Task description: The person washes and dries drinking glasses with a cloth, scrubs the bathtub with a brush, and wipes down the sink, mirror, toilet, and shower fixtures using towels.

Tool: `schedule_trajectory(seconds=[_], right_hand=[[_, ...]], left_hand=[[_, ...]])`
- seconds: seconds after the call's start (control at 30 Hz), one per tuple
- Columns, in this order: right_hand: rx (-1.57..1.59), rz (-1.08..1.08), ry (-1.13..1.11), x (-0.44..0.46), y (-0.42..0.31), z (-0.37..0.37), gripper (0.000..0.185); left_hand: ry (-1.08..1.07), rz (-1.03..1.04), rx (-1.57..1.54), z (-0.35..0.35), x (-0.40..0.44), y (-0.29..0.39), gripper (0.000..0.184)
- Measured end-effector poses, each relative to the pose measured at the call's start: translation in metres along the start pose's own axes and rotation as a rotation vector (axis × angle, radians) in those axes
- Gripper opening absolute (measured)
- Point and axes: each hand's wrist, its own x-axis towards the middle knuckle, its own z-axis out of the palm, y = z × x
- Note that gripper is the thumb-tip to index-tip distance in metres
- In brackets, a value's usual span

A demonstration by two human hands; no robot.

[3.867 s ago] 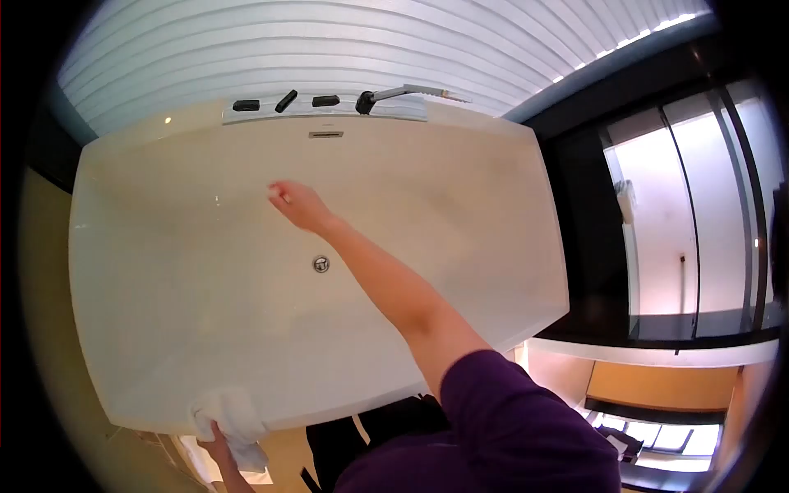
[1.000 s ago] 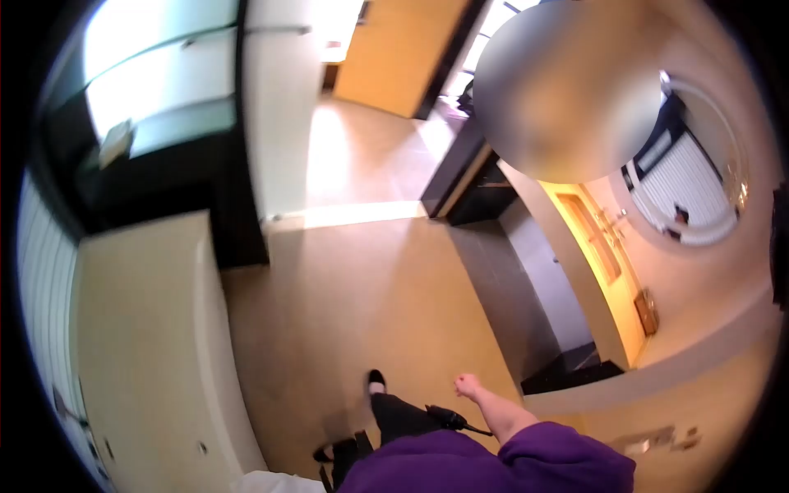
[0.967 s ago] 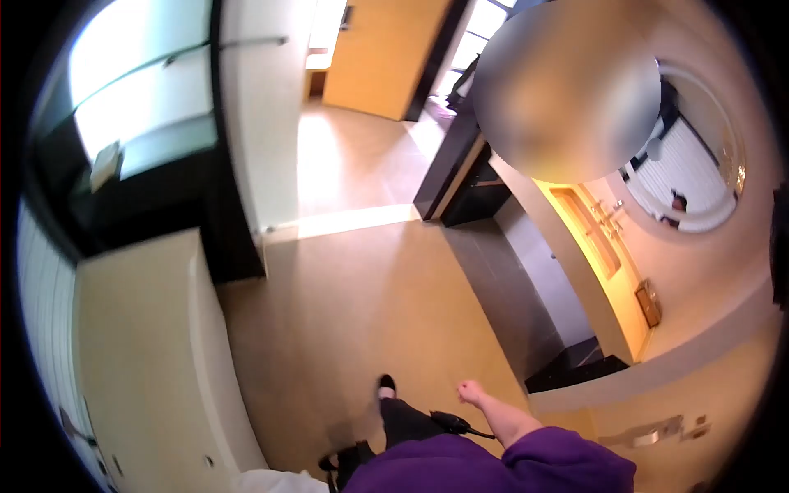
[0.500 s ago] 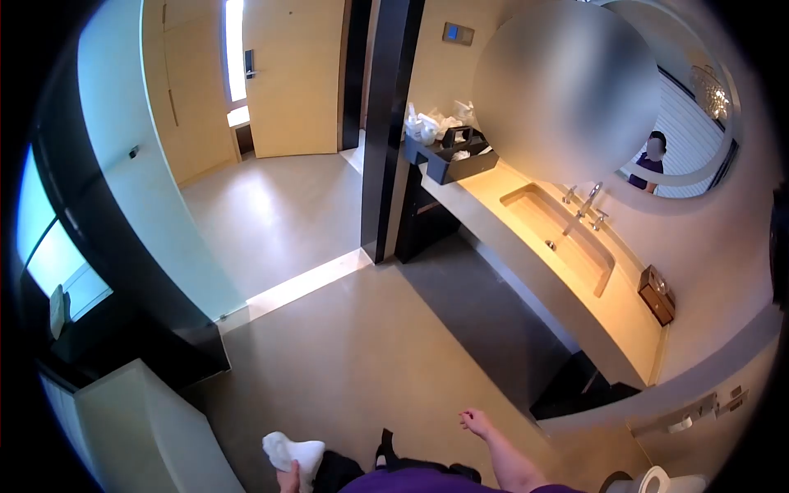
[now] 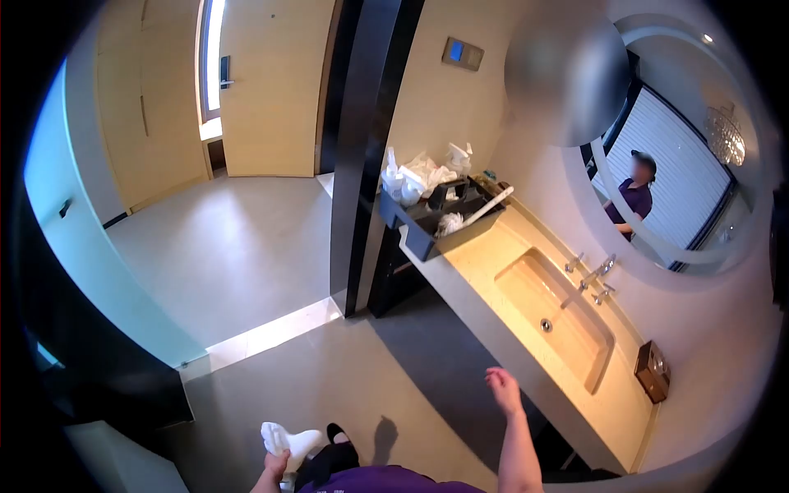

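Note:
My left hand (image 5: pixel 278 464), at the bottom of the view, is closed around a bunched white cloth (image 5: pixel 297 444) that hangs beside my dark trouser leg. My right hand (image 5: pixel 503 390) is raised in front of the counter's near edge, fingers loosely curled with nothing visible in them. Beyond it, the beige washbasin (image 5: pixel 546 320) is sunk in the counter (image 5: pixel 468 275) below a chrome tap (image 5: pixel 598 271). A dark grey caddy (image 5: pixel 419 238) stands at the counter's far left end, holding white bottles (image 5: pixel 403 182), crumpled white material and a white-handled brush (image 5: pixel 489 209).
A round mirror (image 5: pixel 657 156) hangs above the basin and reflects a person. A brown box (image 5: pixel 652 374) sits at the counter's right end. Left of the dark post (image 5: pixel 370 164), a pale threshold (image 5: pixel 271 335) leads towards a wooden door (image 5: pixel 275 99). A glass panel (image 5: pixel 90 246) borders the left.
I have moved closer to the counter and caddy. My right hand has risen towards the counter's edge. The white cloth stays in my left hand, and the brush in the caddy now shows clearly.

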Motion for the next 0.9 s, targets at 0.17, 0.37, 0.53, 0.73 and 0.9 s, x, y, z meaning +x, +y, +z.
schedule_trajectory(seconds=[0.17, 0.37, 0.53, 0.73, 0.9], right_hand=[[-0.367, -0.395, 0.253, 0.172, -0.067, -0.046, 0.019], [-0.749, -0.738, 0.148, 0.403, -0.135, -0.058, 0.030], [-1.116, -0.725, -0.100, 0.541, -0.117, -0.022, 0.027], [-1.695, -0.755, -0.312, 0.636, -0.084, -0.002, 0.019], [-1.174, -1.190, -0.250, 0.604, -0.132, -0.034, 0.018]], left_hand=[[-0.007, 0.098, 0.363, 0.028, 0.038, 0.076, 0.054], [0.089, 0.011, 0.143, 0.068, 0.003, 0.146, 0.051], [0.468, -0.096, -0.121, 0.137, -0.085, 0.120, 0.049], [0.519, -0.400, -0.145, 0.196, -0.172, 0.098, 0.053], [0.655, -0.526, -0.084, 0.239, -0.212, -0.025, 0.063]])
